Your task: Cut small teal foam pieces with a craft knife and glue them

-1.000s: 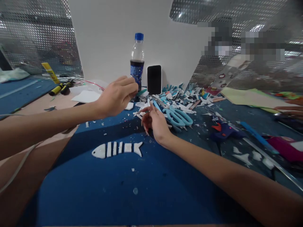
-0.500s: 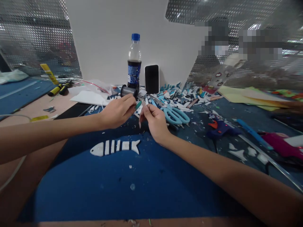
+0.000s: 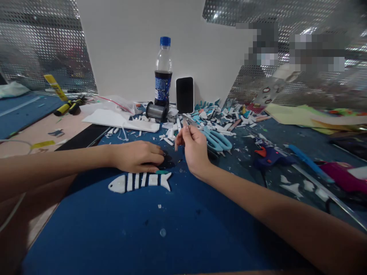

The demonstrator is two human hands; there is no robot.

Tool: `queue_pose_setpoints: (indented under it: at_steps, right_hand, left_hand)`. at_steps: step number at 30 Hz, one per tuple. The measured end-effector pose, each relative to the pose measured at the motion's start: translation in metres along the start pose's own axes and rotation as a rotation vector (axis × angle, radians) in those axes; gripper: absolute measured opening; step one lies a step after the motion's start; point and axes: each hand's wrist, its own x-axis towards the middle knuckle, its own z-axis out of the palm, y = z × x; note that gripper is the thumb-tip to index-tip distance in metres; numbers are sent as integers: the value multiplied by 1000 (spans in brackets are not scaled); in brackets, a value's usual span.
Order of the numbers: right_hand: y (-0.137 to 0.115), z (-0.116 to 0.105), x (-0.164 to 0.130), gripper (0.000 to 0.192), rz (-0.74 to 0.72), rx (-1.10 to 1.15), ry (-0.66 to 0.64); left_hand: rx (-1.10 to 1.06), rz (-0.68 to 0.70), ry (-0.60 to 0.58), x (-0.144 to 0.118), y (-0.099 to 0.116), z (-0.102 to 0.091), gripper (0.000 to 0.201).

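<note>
A white foam fish skeleton (image 3: 139, 182) lies flat on the blue mat (image 3: 149, 229). My left hand (image 3: 137, 156) rests palm down just above it. Its fingertips pinch a small teal piece (image 3: 162, 172) against the mat, right at the fish's tail. My right hand (image 3: 195, 147) is raised a little to the right, with thumb and fingers closed on a thin metal tool (image 3: 185, 123) whose tip points up and away. The two hands are a short gap apart.
Behind the hands stand a cola bottle (image 3: 163, 72), a dark phone (image 3: 184, 94) and a wire spool (image 3: 155, 111). Teal scissors (image 3: 216, 139) lie in a heap of foam scraps (image 3: 223, 114). A blue glue gun (image 3: 269, 156) and a blue pen (image 3: 306, 162) lie at right, a white foam sheet (image 3: 120, 121) at left.
My left hand came back from near the bottle with the teal piece and dropped onto the mat by the fish's tail. My right hand picked up the thin tool and turned it upward.
</note>
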Motion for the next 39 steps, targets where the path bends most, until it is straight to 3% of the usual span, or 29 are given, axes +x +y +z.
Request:
queue_pose_setpoints:
  at_steps: [8, 15, 22, 28, 30, 32, 34, 36, 39]
  right_hand:
    - [1, 0, 1, 35, 33, -2, -7]
    - [0, 1, 0, 35, 24, 14, 13]
    - [-1, 1, 0, 35, 21, 33, -2]
    - [-1, 1, -1, 35, 16, -4, -14]
    - [-2, 1, -2, 35, 0, -5, -19]
    - [-3, 0, -4, 34, -37, -24, -27]
    - [-6, -1, -8, 34, -87, -75, -62]
    - [-9, -1, -13, 34, -148, -147, -123]
    - [-13, -1, -18, 33, -252, -259, -198]
  left_hand:
    - [223, 79, -112, 7, 1, -9, 23]
    - [403, 82, -74, 11, 0, -8, 25]
    - [298, 56, 41, 19, 7, -6, 20]
    - [233, 65, 43, 20, 8, -9, 19]
    - [142, 11, 64, 15, 7, -10, 17]
    - [-50, -172, 177, 9, 7, -8, 17]
    - [-361, -462, 399, 4, 10, -4, 19]
    - [-797, -630, 576, 2, 15, 2, 22]
    - [-1266, -712, 622, 4, 20, 9, 22]
